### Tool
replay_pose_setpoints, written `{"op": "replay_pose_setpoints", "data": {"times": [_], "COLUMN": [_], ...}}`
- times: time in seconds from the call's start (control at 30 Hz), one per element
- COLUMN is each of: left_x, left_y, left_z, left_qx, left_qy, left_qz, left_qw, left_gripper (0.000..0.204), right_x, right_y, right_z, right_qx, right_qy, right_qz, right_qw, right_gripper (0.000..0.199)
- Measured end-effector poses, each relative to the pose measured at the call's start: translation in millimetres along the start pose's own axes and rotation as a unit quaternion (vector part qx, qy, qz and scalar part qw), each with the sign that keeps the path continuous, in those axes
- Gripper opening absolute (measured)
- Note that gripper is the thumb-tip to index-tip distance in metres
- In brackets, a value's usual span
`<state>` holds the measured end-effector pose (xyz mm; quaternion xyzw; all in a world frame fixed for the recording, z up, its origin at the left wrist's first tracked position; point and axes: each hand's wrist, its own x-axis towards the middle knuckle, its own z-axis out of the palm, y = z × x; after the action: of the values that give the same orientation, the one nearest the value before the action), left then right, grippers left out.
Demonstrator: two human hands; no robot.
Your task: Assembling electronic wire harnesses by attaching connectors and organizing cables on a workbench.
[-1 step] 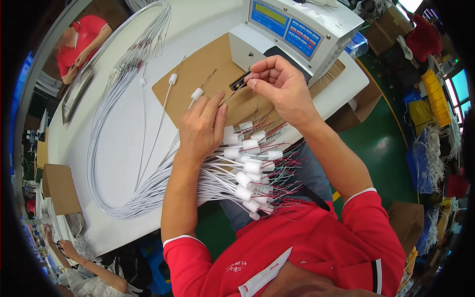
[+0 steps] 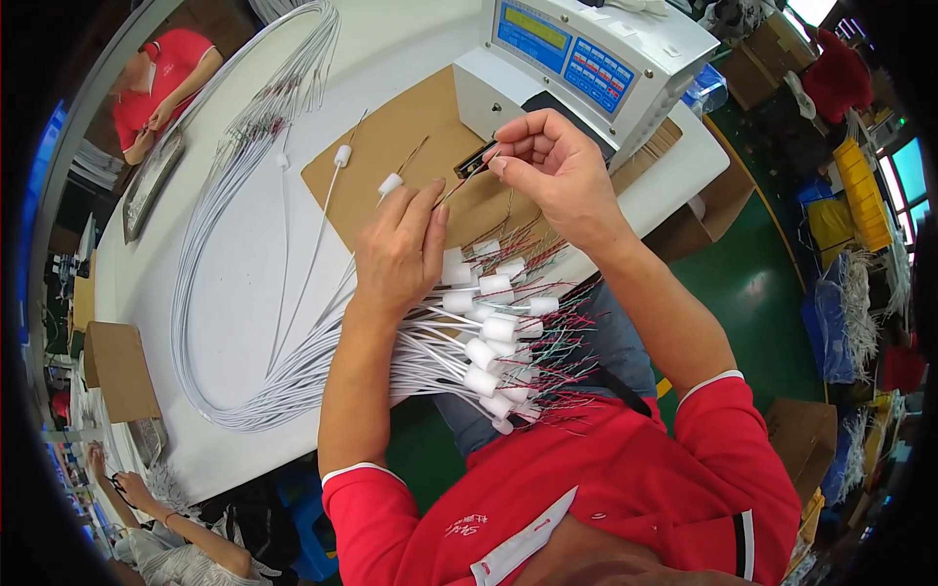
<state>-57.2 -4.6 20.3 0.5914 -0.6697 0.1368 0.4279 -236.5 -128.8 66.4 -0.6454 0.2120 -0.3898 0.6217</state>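
A thin bundle of twisted red and dark wires [image 2: 475, 174] stretches between my two hands. My left hand [image 2: 399, 244] is closed on its lower part, with the thumb against the fingers. Thumb and forefinger of my right hand [image 2: 562, 176] pinch its upper end, in front of a white tester with a keypad [image 2: 604, 49]. Whatever lies inside my left palm is hidden. Beneath my hands lies a large bunch of white cables [image 2: 293, 391] with white cylindrical plugs [image 2: 481, 354] and frayed red and green wire ends [image 2: 557, 356].
Brown cardboard [image 2: 391, 127] lies on the white table [image 2: 244, 313], under a small black connector [image 2: 473, 159]. Two single plugged cables rest on it. A metal tray [image 2: 151, 190] stands at the left edge. Co-workers sit at the far left and lower left.
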Motion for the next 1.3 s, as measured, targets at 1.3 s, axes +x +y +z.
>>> {"op": "replay_pose_setpoints", "data": {"times": [1.3], "left_x": [1.3], "left_y": [-22.2], "left_z": [-28.7], "left_qx": [-0.471], "left_qy": [-0.305], "left_qz": [-0.328], "left_qw": [0.76], "left_gripper": [0.034], "right_x": [7.6], "right_y": [-10.0], "right_z": [-6.8], "right_qx": [0.068], "right_qy": [-0.255], "right_qz": [0.07], "right_qw": [0.962], "right_gripper": [0.031]}}
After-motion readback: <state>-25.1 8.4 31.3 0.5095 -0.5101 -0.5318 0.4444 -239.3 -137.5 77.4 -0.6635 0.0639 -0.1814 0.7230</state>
